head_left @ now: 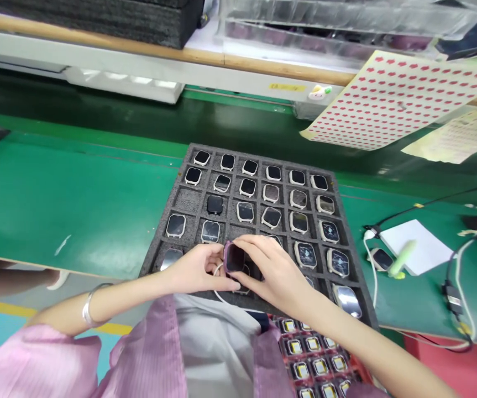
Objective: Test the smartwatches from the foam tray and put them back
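Note:
A purple-framed smartwatch body (235, 258) with a dark screen is held between my two hands over the near part of a grey foam tray (188, 200). My left hand (199, 269) pinches around its left edge, and a thin white cable (220, 297) runs by these fingers. From the right, my right hand (277, 271) grips the watch, fingers over the top and thumb below. The back of the watch and the cable's end are hidden. Rows of watch bodies, such as a black one (215, 205), lie in the tray's compartments; some screens are lit.
Below the tray on the right is a red tray (298, 356) of small parts. At right on the green table (76, 204) lie a watch (381, 258), a green pen-like object (402, 258), white paper (418, 243) and cables. Sticker sheets (391, 99) hang from the shelf.

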`<state>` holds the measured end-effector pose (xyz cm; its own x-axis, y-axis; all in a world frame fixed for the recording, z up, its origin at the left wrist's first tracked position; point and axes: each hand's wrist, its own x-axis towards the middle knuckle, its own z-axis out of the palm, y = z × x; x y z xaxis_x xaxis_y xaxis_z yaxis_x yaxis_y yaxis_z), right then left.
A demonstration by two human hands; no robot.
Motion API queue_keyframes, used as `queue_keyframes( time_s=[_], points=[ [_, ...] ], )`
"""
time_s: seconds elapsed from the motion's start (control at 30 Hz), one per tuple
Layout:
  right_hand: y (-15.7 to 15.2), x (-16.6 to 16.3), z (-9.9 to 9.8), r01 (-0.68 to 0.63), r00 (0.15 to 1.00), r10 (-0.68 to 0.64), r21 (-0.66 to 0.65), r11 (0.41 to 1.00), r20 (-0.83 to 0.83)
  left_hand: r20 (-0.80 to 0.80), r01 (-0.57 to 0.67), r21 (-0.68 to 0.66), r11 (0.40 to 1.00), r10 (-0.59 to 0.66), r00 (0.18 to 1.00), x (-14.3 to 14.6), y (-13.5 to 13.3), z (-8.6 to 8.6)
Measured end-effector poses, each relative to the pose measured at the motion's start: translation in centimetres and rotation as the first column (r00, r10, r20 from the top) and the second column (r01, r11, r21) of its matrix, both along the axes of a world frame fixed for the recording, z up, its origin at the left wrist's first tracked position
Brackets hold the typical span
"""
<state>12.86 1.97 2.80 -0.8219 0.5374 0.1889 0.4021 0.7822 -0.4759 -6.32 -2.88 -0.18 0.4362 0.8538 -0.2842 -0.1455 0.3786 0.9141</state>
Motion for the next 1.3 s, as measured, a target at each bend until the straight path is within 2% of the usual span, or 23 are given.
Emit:
queue_keyframes(
  time_s=[0.2,0.33,0.53,0.93,1.3],
  points=[
    [-0.3,0.4,-1.0,0.016,0.999,-0.015,0.036,0.999,-0.03,-0.096,-0.14,-0.007,0.99,0.139,0.986,1.0,-0.4,0.1],
    [-0.5,0.6,-1.5,0.019,0.996,-0.021,-0.027,0.999,-0.086,-0.124,-0.137,-0.006,0.991,0.135,0.983,1.1,-0.6,0.1],
    [-0.3,0.6,-1.5,0.014,0.994,-0.017,-0.035,0.999,-0.106,-0.111,-0.153,-0.02,0.988,0.15,0.982,1.0,-0.8,0.2],
    [3.4,1.7,-0.5,-0.22,0.964,0.215,-0.017,0.975,-0.156,-0.023,-0.206,-0.028,0.978,0.205,0.979,2.4,-0.1,0.3],
    [2.6,2.0,-1.3,-0.16,0.968,0.138,-0.09,0.983,-0.208,-0.051,-0.208,-0.018,0.978,0.207,0.977,2.7,-0.4,0.2]
  ],
)
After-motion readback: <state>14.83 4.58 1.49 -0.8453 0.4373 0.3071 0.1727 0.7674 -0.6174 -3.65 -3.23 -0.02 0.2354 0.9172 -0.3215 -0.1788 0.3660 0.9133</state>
